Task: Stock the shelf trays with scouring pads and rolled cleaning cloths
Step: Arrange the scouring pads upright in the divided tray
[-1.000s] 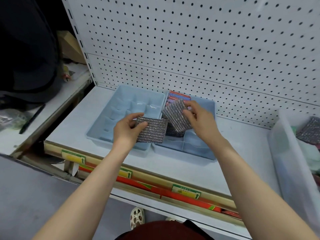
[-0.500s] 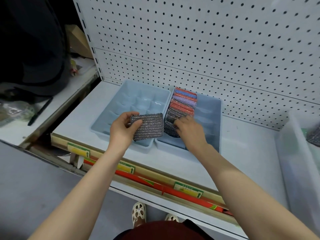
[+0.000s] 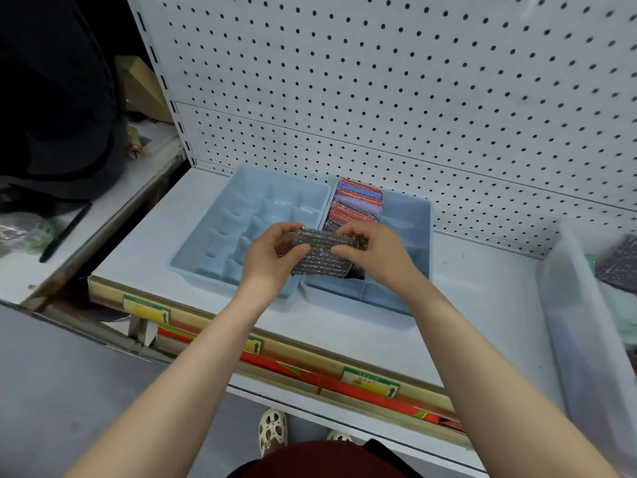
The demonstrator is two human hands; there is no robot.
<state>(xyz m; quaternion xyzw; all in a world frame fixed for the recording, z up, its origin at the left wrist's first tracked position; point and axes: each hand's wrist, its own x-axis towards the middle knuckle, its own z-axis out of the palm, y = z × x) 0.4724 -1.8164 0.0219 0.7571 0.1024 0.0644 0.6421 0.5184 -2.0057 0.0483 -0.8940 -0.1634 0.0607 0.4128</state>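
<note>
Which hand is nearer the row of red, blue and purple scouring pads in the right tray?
Right. The right hand sits just in front of the row of red, blue and purple scouring pads; the left hand is farther, over the neighbouring tray.

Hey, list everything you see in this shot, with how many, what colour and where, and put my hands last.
held scouring pad: one, silver-grey, above the seam between the two trays.
stacked scouring pads: a row, red, blue, purple and grey, standing on edge in the right tray's left column.
left tray: one, pale blue, divided, on the shelf.
right tray: one, pale blue, beside the left tray.
shelf: one, white, under the trays.
pegboard: white, behind the shelf.
clear bin: one, translucent, far right.
price labels: three, green and yellow, on the shelf's front rail.
pen: one, black, on the left counter.
left hand: holds the pad's left edge.
right hand: holds its right edge.
</note>
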